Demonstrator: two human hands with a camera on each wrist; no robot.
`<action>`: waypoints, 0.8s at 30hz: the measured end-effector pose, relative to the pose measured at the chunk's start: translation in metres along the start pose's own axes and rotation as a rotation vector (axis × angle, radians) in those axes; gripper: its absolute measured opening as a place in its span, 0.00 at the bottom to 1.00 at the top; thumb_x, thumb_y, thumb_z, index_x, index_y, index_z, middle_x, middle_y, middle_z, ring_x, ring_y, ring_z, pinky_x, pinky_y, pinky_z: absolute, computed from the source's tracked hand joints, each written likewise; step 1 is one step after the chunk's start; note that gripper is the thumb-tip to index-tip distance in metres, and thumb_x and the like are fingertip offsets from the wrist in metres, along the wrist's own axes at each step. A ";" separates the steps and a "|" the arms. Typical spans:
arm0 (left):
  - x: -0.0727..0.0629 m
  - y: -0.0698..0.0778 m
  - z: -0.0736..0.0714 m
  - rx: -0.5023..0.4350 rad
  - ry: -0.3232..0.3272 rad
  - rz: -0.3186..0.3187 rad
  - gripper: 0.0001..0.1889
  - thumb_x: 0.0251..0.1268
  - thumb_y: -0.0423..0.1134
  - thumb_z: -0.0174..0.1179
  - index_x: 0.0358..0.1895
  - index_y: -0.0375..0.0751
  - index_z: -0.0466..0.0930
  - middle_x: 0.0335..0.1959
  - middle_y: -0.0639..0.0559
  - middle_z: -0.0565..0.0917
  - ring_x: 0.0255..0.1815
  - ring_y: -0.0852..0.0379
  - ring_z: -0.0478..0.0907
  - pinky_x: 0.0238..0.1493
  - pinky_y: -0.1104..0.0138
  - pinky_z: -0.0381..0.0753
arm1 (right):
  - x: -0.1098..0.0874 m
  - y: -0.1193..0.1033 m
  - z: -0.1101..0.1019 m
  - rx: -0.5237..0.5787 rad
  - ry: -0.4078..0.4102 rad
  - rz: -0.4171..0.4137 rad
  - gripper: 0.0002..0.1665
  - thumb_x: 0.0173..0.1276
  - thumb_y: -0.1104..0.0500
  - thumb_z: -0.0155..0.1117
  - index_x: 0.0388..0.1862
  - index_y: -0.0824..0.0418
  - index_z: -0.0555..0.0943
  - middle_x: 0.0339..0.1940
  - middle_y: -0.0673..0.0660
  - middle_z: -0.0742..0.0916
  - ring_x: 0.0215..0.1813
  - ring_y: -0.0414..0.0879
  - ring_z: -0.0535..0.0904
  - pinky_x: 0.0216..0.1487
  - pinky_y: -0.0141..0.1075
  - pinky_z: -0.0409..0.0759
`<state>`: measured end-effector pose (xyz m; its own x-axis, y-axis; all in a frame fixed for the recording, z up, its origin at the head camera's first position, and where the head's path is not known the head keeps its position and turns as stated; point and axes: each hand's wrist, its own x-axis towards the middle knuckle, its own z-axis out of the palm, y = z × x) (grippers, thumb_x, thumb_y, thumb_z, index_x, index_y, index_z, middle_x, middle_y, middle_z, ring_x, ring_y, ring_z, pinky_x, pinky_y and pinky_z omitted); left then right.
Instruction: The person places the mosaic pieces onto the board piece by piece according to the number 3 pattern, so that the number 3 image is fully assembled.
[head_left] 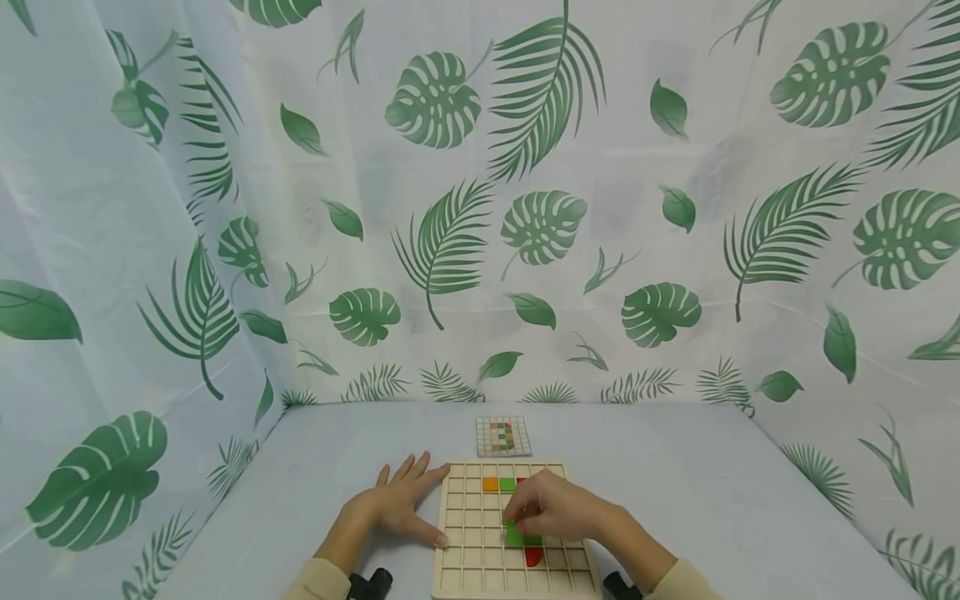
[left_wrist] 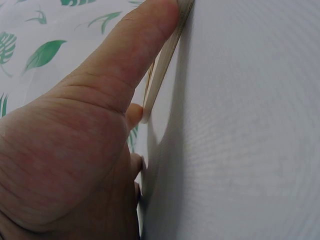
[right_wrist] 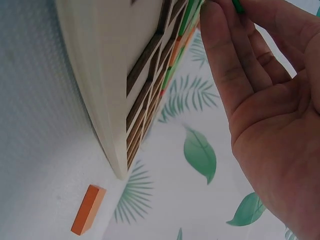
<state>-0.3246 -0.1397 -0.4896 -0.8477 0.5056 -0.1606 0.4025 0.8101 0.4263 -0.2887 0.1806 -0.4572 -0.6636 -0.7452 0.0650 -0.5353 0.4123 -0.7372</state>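
A wooden grid board (head_left: 468,575) lies on the table. My left hand (head_left: 396,504) is spread along the board's left edge, its thumb and index finger touching the rim; the left wrist view shows the thumb (left_wrist: 125,47) straight against that edge. Over the middle of the board, my right hand (head_left: 558,507) pinches a small green piece (right_wrist: 238,6) between thumb and fingers. Below those fingertips sit green tiles (head_left: 514,537) and a red rounded piece (head_left: 533,557). An orange tile (head_left: 490,484) and a green tile (head_left: 507,484) lie in an upper row, with a red piece partly hidden by the right hand.
A small card (head_left: 503,436) with a coloured grid pattern lies behind the board. An orange block (right_wrist: 88,210) rests on the table off the board's edge in the right wrist view. A leaf-printed curtain (head_left: 540,333) stands behind the white table (head_left: 360,442).
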 end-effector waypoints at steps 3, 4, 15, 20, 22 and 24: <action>-0.001 0.001 0.000 -0.001 0.000 -0.001 0.64 0.42 0.76 0.74 0.84 0.60 0.53 0.87 0.40 0.45 0.88 0.34 0.39 0.78 0.27 0.34 | 0.000 -0.002 0.002 0.000 -0.011 -0.014 0.10 0.67 0.70 0.71 0.43 0.59 0.92 0.39 0.47 0.92 0.36 0.32 0.85 0.39 0.29 0.87; -0.001 0.001 0.000 -0.002 0.001 -0.002 0.64 0.42 0.76 0.74 0.84 0.60 0.53 0.87 0.40 0.45 0.88 0.34 0.39 0.79 0.27 0.34 | 0.000 -0.002 0.002 -0.005 -0.013 -0.025 0.10 0.67 0.70 0.71 0.43 0.59 0.92 0.39 0.48 0.92 0.36 0.32 0.85 0.39 0.29 0.87; -0.001 0.002 -0.001 -0.004 0.004 0.000 0.64 0.43 0.75 0.74 0.84 0.60 0.54 0.87 0.40 0.46 0.87 0.34 0.39 0.79 0.27 0.34 | 0.000 0.000 0.007 -0.034 -0.021 -0.037 0.10 0.64 0.70 0.72 0.41 0.58 0.92 0.36 0.46 0.92 0.31 0.28 0.82 0.34 0.28 0.86; -0.002 0.003 0.000 -0.012 0.006 0.002 0.63 0.43 0.75 0.75 0.84 0.59 0.54 0.87 0.39 0.46 0.87 0.34 0.39 0.78 0.27 0.34 | 0.000 -0.003 0.007 -0.034 -0.025 -0.025 0.09 0.65 0.70 0.72 0.41 0.59 0.92 0.34 0.47 0.92 0.30 0.28 0.81 0.32 0.27 0.85; -0.002 0.003 -0.001 -0.008 0.008 0.002 0.64 0.42 0.75 0.75 0.84 0.59 0.54 0.87 0.39 0.46 0.87 0.34 0.40 0.78 0.27 0.34 | 0.000 -0.004 0.007 -0.035 -0.027 -0.021 0.09 0.65 0.70 0.71 0.41 0.59 0.92 0.34 0.47 0.92 0.30 0.28 0.80 0.32 0.27 0.85; -0.002 0.003 -0.001 -0.004 0.010 0.000 0.63 0.42 0.74 0.75 0.84 0.59 0.54 0.87 0.39 0.46 0.87 0.34 0.40 0.78 0.27 0.34 | 0.000 -0.005 0.007 -0.038 -0.027 -0.019 0.09 0.65 0.70 0.71 0.40 0.59 0.92 0.33 0.47 0.92 0.29 0.28 0.80 0.32 0.27 0.84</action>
<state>-0.3218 -0.1388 -0.4876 -0.8508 0.5031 -0.1519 0.4013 0.8086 0.4304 -0.2828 0.1750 -0.4583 -0.6392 -0.7667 0.0603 -0.5673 0.4170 -0.7101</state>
